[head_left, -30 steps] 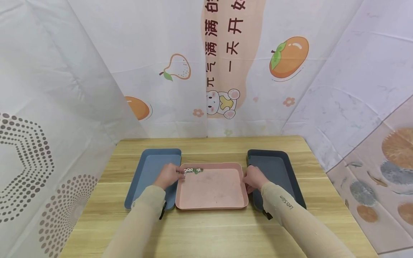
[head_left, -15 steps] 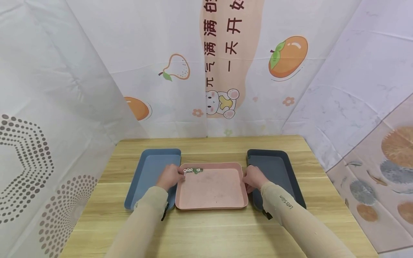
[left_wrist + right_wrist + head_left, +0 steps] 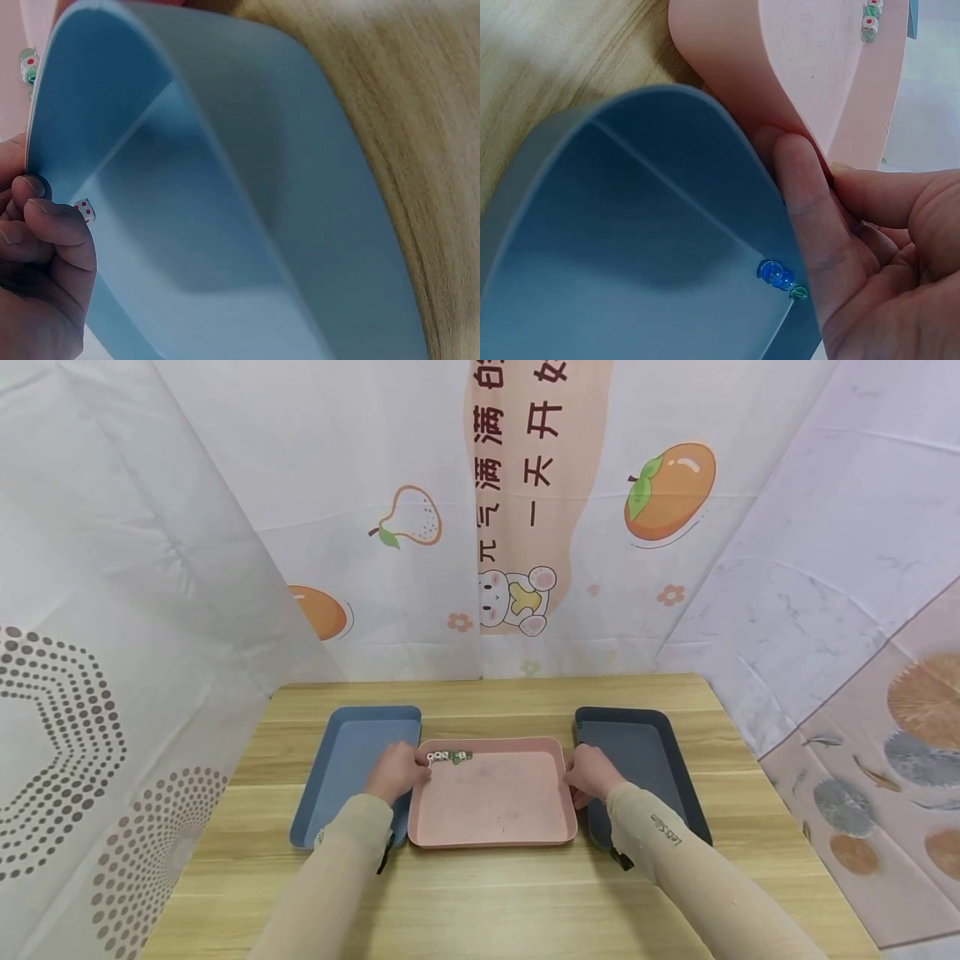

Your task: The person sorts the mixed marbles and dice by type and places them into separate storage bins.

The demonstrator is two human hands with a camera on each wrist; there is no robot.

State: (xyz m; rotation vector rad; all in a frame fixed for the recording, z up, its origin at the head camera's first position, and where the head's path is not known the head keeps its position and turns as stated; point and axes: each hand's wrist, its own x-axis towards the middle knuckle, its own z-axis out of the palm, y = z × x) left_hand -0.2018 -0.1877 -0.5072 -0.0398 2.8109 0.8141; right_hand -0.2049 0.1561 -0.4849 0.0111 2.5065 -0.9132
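Note:
A shallow pink tray (image 3: 495, 797) lies in the middle of the table between both hands. In its far left corner, white dice (image 3: 438, 757) with red dots and small green pieces (image 3: 455, 757) form a row. My left hand (image 3: 397, 772) grips the tray's left wall, fingers curled; the wrist view hides part of the hold. On the opposite side, my right hand (image 3: 592, 772) pinches the right wall between thumb and fingers, seen closely in the right wrist view. One white die (image 3: 85, 210) shows inside the left blue tray (image 3: 225, 247), beside my left fingers.
Left of the pink tray stands the blue tray, partly under my left wrist. A dark blue tray (image 3: 637, 752) stands at the right, beneath my right forearm, holding blue beads (image 3: 776, 274) and a green bead (image 3: 799, 292). Printed curtains (image 3: 337, 460) close off the wooden table (image 3: 495, 902) behind.
My left hand has shifted slightly right, and its fingers have settled onto the pink tray's left wall. The right hand and the trays have stayed in place.

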